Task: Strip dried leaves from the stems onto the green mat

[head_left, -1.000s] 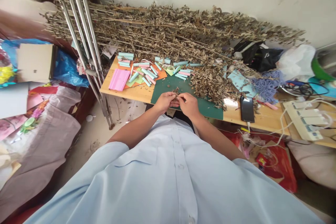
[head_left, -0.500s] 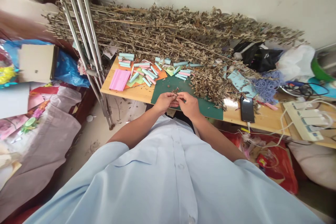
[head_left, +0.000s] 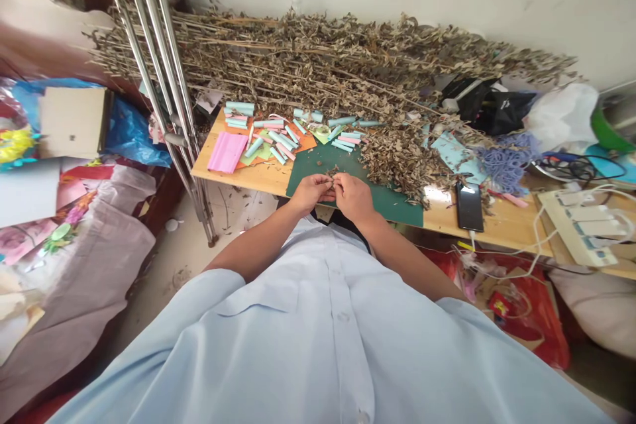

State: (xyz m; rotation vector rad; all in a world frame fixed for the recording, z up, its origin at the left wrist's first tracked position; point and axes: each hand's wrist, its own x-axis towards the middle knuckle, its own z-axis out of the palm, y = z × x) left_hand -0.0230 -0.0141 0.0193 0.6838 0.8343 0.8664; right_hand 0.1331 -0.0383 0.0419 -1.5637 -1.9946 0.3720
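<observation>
My left hand (head_left: 309, 192) and my right hand (head_left: 352, 197) meet over the near edge of a dark green cutting mat (head_left: 348, 175). Both have their fingers pinched together on a small dried leafy sprig (head_left: 332, 173) that sticks up between the fingertips. A loose heap of dried leaves (head_left: 397, 159) lies just right of my hands on the mat and table. Rolled blue and pink paper tubes (head_left: 278, 136) lie scattered beyond my left hand.
A long bundle of dried branches (head_left: 308, 59) runs along the wall. A black phone (head_left: 466, 205) lies on the wooden table (head_left: 248, 175) to the right, with a power strip (head_left: 576, 228) and cables further right. Metal crutches (head_left: 159, 79) lean at the table's left end.
My right hand has shifted slightly left, closer to the left hand. The sprig stays pinched between both hands.
</observation>
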